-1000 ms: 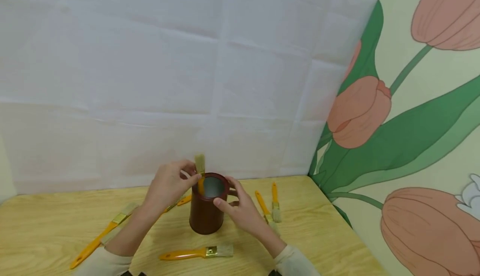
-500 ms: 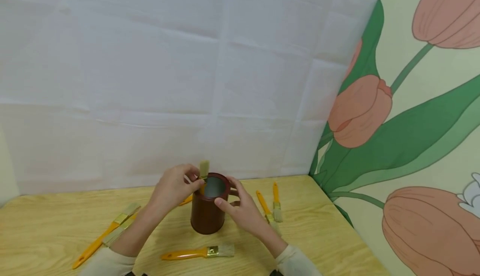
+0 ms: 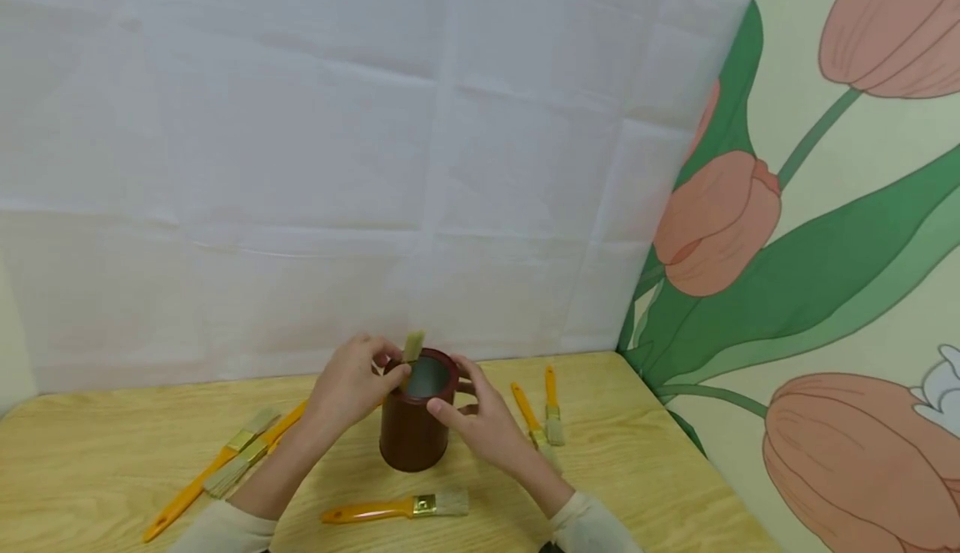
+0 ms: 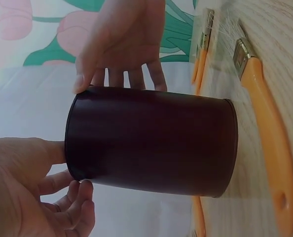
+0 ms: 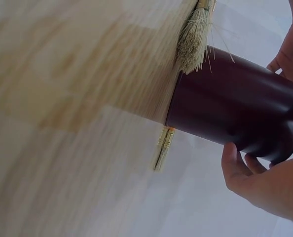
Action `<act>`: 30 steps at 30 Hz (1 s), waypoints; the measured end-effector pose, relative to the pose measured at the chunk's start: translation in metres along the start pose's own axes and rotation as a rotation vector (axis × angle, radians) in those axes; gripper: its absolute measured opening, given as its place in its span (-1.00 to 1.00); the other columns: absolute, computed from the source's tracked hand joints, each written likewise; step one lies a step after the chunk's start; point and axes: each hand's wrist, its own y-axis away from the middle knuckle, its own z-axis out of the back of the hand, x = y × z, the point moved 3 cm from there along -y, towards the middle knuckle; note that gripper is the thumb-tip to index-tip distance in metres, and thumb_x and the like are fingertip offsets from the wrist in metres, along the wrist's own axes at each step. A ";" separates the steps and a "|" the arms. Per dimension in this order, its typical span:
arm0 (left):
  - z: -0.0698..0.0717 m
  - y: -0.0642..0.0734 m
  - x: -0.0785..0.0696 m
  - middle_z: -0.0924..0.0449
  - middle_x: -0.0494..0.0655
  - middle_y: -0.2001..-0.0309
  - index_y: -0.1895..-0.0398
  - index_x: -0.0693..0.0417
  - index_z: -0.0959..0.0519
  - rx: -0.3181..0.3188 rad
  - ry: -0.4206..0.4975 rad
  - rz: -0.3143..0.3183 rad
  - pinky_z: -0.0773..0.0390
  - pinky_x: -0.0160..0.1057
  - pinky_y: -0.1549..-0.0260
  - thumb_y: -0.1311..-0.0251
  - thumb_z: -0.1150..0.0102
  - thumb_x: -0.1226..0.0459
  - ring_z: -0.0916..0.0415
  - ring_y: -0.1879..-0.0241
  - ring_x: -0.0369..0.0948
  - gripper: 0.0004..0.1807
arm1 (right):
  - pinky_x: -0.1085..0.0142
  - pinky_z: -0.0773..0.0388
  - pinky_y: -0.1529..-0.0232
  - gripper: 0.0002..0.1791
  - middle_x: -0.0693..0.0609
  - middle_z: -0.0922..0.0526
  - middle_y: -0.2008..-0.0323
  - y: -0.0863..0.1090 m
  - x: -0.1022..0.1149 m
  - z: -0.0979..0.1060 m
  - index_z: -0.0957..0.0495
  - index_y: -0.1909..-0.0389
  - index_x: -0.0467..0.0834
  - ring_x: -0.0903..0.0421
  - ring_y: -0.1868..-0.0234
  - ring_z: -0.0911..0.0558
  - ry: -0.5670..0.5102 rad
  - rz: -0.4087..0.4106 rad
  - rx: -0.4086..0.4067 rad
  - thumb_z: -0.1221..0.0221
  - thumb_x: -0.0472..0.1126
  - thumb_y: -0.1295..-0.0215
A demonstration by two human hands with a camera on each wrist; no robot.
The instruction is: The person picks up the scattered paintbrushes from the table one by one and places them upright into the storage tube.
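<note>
The brown mug (image 3: 414, 436) stands upright on the table, its mouth facing up. My left hand (image 3: 348, 386) pinches a paintbrush (image 3: 414, 344) at the mug's left rim. Its pale bristles point up above the rim, while the handle is hidden down in the mug. From the other side my right hand (image 3: 491, 424) grips the mug near its rim, thumb on the front and fingers behind by the handle. Seen from the left wrist, the fingers of the left hand (image 4: 43, 187) curl close at the rim, across from the right hand (image 4: 124, 44).
A paintbrush (image 3: 375, 510) with an orange handle lies before the mug. Two more, one paintbrush (image 3: 187, 493) and another paintbrush (image 3: 247, 457), lie to the left, partly behind the forearm. On the right are a paintbrush (image 3: 523, 403) and a paintbrush (image 3: 551, 386). A white sheet (image 3: 300, 161) hangs behind.
My left hand has lowered the paintbrush into the mug, so less of it shows above the rim, and moved slightly right. The right hand keeps its place on the mug.
</note>
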 end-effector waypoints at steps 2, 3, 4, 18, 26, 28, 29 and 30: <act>0.001 0.000 0.002 -0.52 -0.01 0.20 0.17 0.07 -0.71 0.010 0.004 0.005 -0.57 -0.18 0.45 -0.27 -0.42 0.19 -0.51 0.28 -0.08 -0.83 | 0.08 -0.53 -0.11 -0.28 0.16 -0.34 -0.39 -0.001 0.000 -0.001 -0.16 -0.54 0.19 0.05 -0.31 -0.43 -0.002 0.001 0.004 -0.23 0.07 -0.47; 0.001 -0.001 0.003 -0.52 -0.01 0.21 0.17 0.05 -0.71 0.017 0.006 0.009 -0.56 -0.18 0.46 -0.27 -0.41 0.19 -0.51 0.28 -0.08 -0.84 | 0.07 -0.53 -0.12 -0.28 0.16 -0.34 -0.39 -0.001 0.000 -0.001 -0.16 -0.54 0.19 0.05 -0.31 -0.43 -0.003 0.000 0.004 -0.23 0.07 -0.47; 0.001 -0.001 0.004 -0.52 -0.01 0.21 0.18 0.04 -0.70 0.024 0.010 0.012 -0.57 -0.18 0.46 -0.28 -0.41 0.19 -0.52 0.28 -0.08 -0.85 | 0.06 -0.52 -0.12 -0.27 0.15 -0.34 -0.40 -0.001 0.000 -0.002 -0.16 -0.55 0.18 0.04 -0.31 -0.43 -0.003 -0.003 0.006 -0.23 0.08 -0.47; 0.003 -0.001 0.009 -0.55 -0.09 0.17 0.14 0.02 -0.67 0.081 0.075 -0.055 -0.61 -0.15 0.32 -0.38 -0.31 0.07 -0.55 0.27 -0.15 -0.77 | 0.06 -0.50 -0.14 -0.26 0.09 -0.35 -0.39 0.000 -0.004 -0.001 -0.12 -0.57 0.14 0.05 -0.31 -0.43 0.004 -0.036 -0.004 -0.20 0.08 -0.49; 0.020 -0.001 0.015 -0.60 -0.08 0.04 -0.07 0.02 -0.66 0.069 0.110 -0.022 -0.62 -0.08 0.20 -0.51 -0.08 -0.06 -0.57 0.15 -0.10 -0.60 | 0.11 -0.51 -0.12 -0.22 0.03 -0.36 -0.39 0.001 -0.003 0.003 -0.12 -0.57 0.14 0.04 -0.31 -0.44 0.009 -0.068 -0.026 -0.24 0.11 -0.45; 0.028 0.002 0.019 -0.59 -0.06 0.02 -0.12 0.05 -0.63 0.058 0.106 -0.012 -0.62 -0.05 0.18 -0.51 -0.05 -0.09 -0.56 0.14 -0.08 -0.55 | 0.12 -0.52 -0.11 -0.22 0.02 -0.36 -0.39 0.000 -0.005 0.002 -0.12 -0.57 0.14 0.04 -0.31 -0.44 0.008 -0.067 -0.023 -0.24 0.11 -0.45; 0.032 0.003 0.021 -0.59 -0.05 0.01 -0.13 0.05 -0.62 0.050 0.102 -0.003 -0.62 -0.04 0.18 -0.51 -0.03 -0.10 -0.56 0.13 -0.08 -0.53 | 0.13 -0.52 -0.11 -0.22 0.02 -0.35 -0.39 0.000 -0.005 0.000 -0.12 -0.57 0.14 0.04 -0.31 -0.44 0.008 -0.061 -0.021 -0.24 0.11 -0.45; 0.036 0.005 0.023 -0.58 -0.04 0.01 -0.14 0.05 -0.61 0.042 0.098 0.005 -0.61 -0.04 0.18 -0.52 -0.02 -0.11 -0.56 0.13 -0.07 -0.52 | 0.12 -0.52 -0.11 -0.22 0.02 -0.35 -0.40 0.000 -0.004 -0.002 -0.12 -0.57 0.14 0.04 -0.31 -0.44 0.005 -0.054 -0.018 -0.24 0.11 -0.45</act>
